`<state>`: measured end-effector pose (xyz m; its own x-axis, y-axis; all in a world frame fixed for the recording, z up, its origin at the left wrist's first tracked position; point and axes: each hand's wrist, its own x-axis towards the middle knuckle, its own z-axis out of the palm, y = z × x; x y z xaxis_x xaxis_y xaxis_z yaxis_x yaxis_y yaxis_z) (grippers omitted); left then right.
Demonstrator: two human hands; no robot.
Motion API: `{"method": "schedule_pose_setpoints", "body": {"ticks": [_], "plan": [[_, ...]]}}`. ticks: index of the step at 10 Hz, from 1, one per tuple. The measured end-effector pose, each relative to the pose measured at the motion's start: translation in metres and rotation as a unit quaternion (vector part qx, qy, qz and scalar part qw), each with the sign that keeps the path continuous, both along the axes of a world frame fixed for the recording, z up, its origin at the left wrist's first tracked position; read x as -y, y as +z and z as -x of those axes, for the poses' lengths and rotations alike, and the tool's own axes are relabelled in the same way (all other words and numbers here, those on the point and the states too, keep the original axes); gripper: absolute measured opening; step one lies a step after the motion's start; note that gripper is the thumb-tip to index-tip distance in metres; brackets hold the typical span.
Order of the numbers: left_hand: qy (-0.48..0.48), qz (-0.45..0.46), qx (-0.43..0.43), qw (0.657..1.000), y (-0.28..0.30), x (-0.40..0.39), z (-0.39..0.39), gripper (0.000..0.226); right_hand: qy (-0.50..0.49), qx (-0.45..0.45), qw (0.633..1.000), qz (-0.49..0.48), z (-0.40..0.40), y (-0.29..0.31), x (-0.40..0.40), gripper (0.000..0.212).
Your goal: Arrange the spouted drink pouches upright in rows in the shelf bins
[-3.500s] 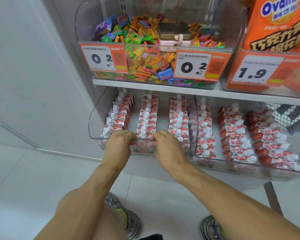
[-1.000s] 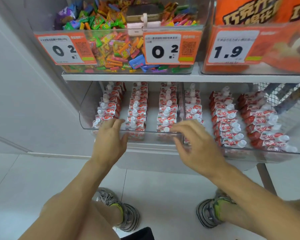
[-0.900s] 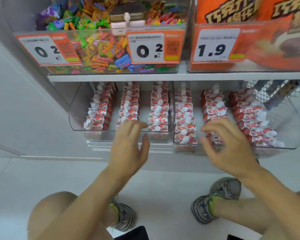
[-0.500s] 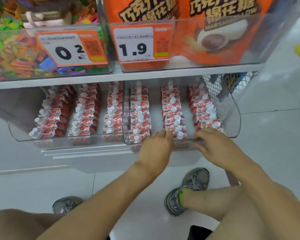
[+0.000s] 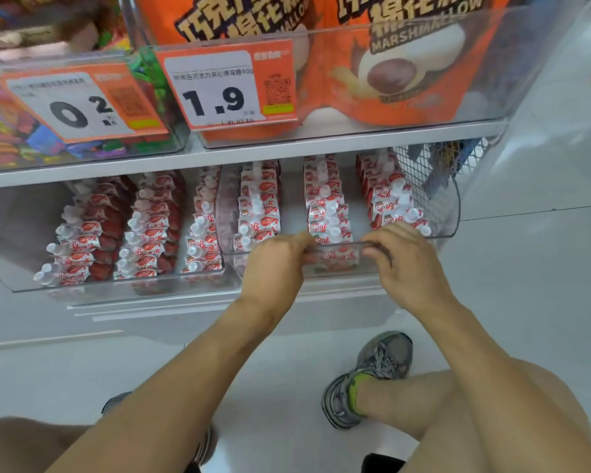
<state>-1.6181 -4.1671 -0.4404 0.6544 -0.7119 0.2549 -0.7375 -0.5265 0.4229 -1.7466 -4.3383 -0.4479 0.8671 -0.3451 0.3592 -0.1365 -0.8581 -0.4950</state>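
Both hands, left hand (image 5: 276, 268) and right hand (image 5: 410, 264), grip the right bin (image 5: 452, 213) front rim, fingers curled.

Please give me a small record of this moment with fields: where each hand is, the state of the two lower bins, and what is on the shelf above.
left hand: fingers curled over the front rim of the right bin
right hand: fingers curled on the same rim, further right
right bin: three rows of drink pouches, upright, spouts up
left bin: three rows, leaning more
upper shelf: orange marshmallow bags, price tag 1.9; candy bin, tag 0.2
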Motion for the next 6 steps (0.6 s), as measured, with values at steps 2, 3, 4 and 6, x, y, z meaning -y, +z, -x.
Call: {"method": "schedule_pose_setpoints", "body": {"ticks": [2,3,4,6], "plan": [[-0.008,-0.016,0.000,1.000,-0.015,-0.001,0.001,0.013,0.023,-0.038,0.999,-0.027,-0.003,-0.012,0.004,0.010],[-0.009,-0.009,0.002,1.000,-0.018,-0.004,0.008,0.007,0.015,-0.041,0.999,-0.022,0.000,-0.016,-0.002,0.010],[-0.017,-0.032,-0.010,0.999,-0.016,-0.005,0.006,0.010,0.003,-0.040,0.999,-0.035,0.001,-0.016,0.000,0.011],[-0.116,-0.043,-0.079,0.989,0.010,-0.040,0.007,0.038,0.022,-0.103,0.992,-0.070,0.006,0.012,-0.005,0.024]]}}
